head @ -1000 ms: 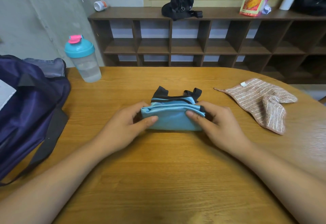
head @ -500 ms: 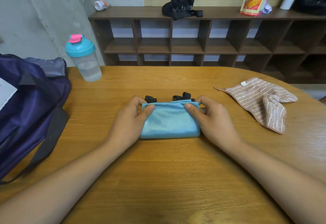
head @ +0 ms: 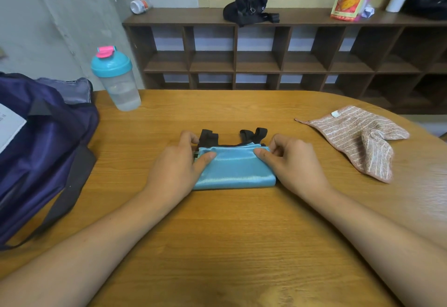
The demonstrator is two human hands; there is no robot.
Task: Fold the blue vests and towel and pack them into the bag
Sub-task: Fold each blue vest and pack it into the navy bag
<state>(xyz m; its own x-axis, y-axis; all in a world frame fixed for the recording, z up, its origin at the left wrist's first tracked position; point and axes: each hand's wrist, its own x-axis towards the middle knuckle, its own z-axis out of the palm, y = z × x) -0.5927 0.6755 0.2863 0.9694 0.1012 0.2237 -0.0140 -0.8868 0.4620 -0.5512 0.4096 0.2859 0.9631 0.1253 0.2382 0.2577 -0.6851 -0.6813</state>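
The folded vests (head: 234, 168) are lying as a compact blue bundle at the middle of the table (head: 242, 246) and are being held at both short ends. The left end is being pinched by the left hand (head: 174, 168), with the thumb laid on top and the fingers curled round the far corner. The right end is being gripped in the same way by the right hand (head: 295, 164). The near long edge is showing as one smooth fold, parallel to the table's near side. Layered hems are showing along the far edge, and black straps (head: 254, 133) are sticking out beyond it, flat on the wood.

Bare wood is lying open between the forearms and behind the bundle up to the far edge. Well apart to the right, the towel (head: 358, 137) is lying rumpled, one corner turned over, close to the curved right edge. On the left, the bag (head: 43, 151) is slumping over the table's side, grey lining showing at its far end. A bottle (head: 116, 79) is standing upright just beyond the bag, near the far edge. A shelf (head: 266, 64) is standing behind the table.
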